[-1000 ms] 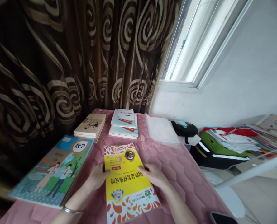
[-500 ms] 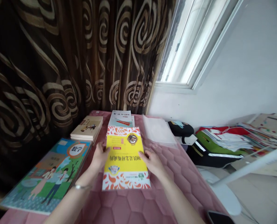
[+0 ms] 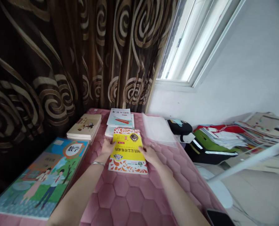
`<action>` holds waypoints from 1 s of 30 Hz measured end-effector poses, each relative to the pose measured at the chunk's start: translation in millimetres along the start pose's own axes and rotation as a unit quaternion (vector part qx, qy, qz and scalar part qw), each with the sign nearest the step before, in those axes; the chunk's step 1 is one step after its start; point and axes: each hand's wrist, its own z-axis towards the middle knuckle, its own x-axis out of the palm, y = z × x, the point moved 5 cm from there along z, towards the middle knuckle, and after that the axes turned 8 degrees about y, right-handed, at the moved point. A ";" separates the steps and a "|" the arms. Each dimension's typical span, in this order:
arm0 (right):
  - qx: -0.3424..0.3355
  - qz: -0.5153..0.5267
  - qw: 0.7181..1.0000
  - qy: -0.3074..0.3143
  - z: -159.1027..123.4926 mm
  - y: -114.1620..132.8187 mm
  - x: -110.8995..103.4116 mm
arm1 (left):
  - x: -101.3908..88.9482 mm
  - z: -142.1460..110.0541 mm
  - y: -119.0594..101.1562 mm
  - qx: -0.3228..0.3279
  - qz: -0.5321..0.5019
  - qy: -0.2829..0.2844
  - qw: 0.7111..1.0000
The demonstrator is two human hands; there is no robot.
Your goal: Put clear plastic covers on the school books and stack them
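Note:
A yellow book [image 3: 128, 153] with orange-and-white patterned ends is gripped at its side edges by both hands, its printing upside down to me. My left hand [image 3: 108, 147] closes on the left edge, thumb on the cover; a bracelet circles that wrist. My right hand [image 3: 151, 155] closes on the opposite edge. The book lies low over the pink quilted cover [image 3: 134, 196]; I cannot tell whether it rests there. Just behind it is a pile of light-covered books [image 3: 119, 117]. To the left are a stack of beige books [image 3: 84, 127] and a mathematics textbook [image 3: 45, 179].
Clear plastic sheets [image 3: 159, 128] lie at the back right, beside a black case [image 3: 180, 127]. A phone [image 3: 218, 217] sits at the front right edge. Past that edge are a white lamp-like stand [image 3: 221, 191], a green-and-black bag [image 3: 212, 150] and piled papers. A patterned curtain [image 3: 101, 53] hangs behind.
The yellow book has moved down and away from me, both hands still on it. More of the light-covered pile behind it shows. The view has shifted slightly.

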 end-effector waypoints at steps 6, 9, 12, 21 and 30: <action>-0.007 -0.051 0.997 -0.060 -10.2 7.8 0.7 | -4.5 -17.4 -11.3 0.061 0.072 -0.027 0.995; -0.006 -0.075 0.993 -0.095 -23.6 10.5 -1.5 | -11.9 -46.3 -9.5 0.107 0.100 -0.024 0.989; -0.075 -0.109 0.982 -0.132 -45.2 19.5 -6.1 | -18.1 -86.7 -8.6 0.190 0.153 0.002 0.970; -0.267 -0.076 0.959 -0.063 -111.4 47.3 19.7 | 11.7 -145.0 -21.2 0.279 0.296 0.130 0.904; -0.260 -0.121 0.952 -0.109 -108.2 57.8 47.8 | 19.3 -143.3 -15.0 0.317 0.286 0.102 0.899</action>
